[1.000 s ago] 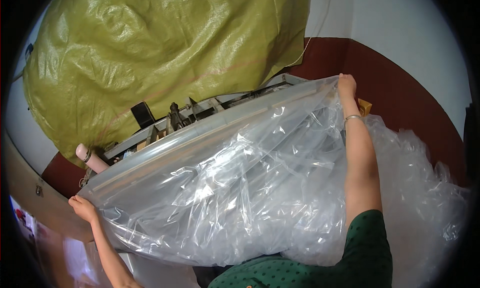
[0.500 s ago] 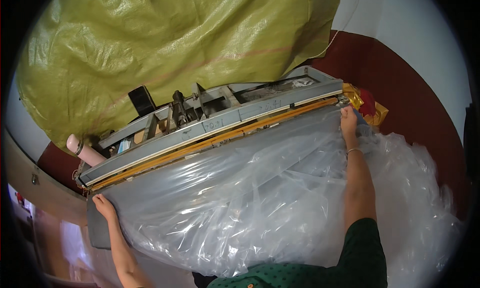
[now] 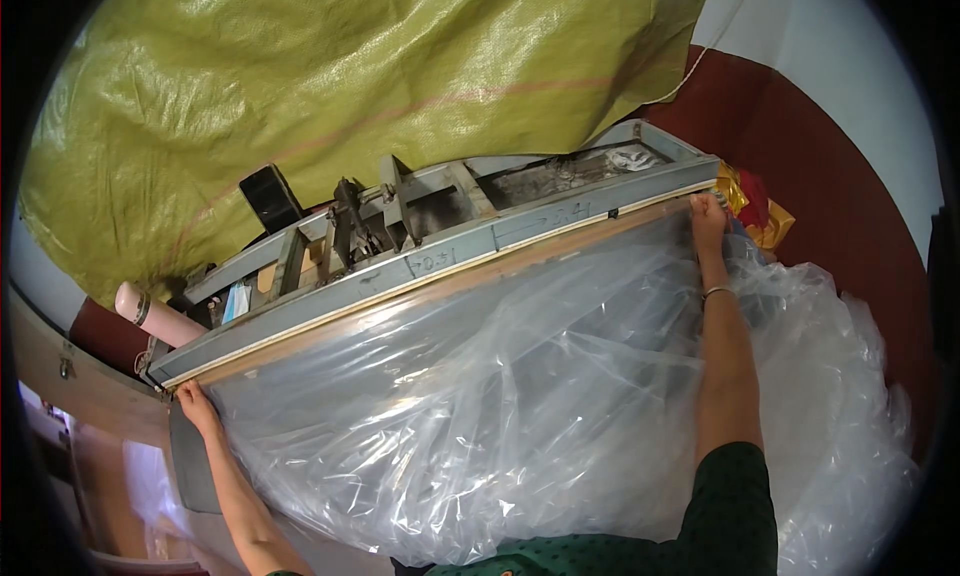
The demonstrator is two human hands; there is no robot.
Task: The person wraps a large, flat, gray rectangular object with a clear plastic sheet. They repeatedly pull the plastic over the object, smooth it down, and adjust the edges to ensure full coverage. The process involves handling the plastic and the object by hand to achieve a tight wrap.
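A wide clear plastic sheet (image 3: 480,396) stretches between my hands, wrinkled over its near part and smoother along its far edge. My left hand (image 3: 195,408) pinches its left corner, close to the left end of a long grey metal sealing machine (image 3: 450,251). At the machine's right end, my right hand (image 3: 707,216) grips the other corner, its fingers closed. Between the two hands, the sheet's far edge lies over the tan strip (image 3: 480,276) along the machine's near side, right beneath the pale-edged bar.
Behind the machine hangs a large yellow-green woven sheet (image 3: 400,76). A pink bottle (image 3: 160,316) leans at the machine's left end; a dark phone (image 3: 270,198) rests against its back. Loose plastic (image 3: 830,376) bunches at the right, near gold and red wrapping (image 3: 755,211).
Both hands have moved slightly away from me, carrying the sheet's edge up over the orange-tan strip, which it now covers. My view has shifted a little.
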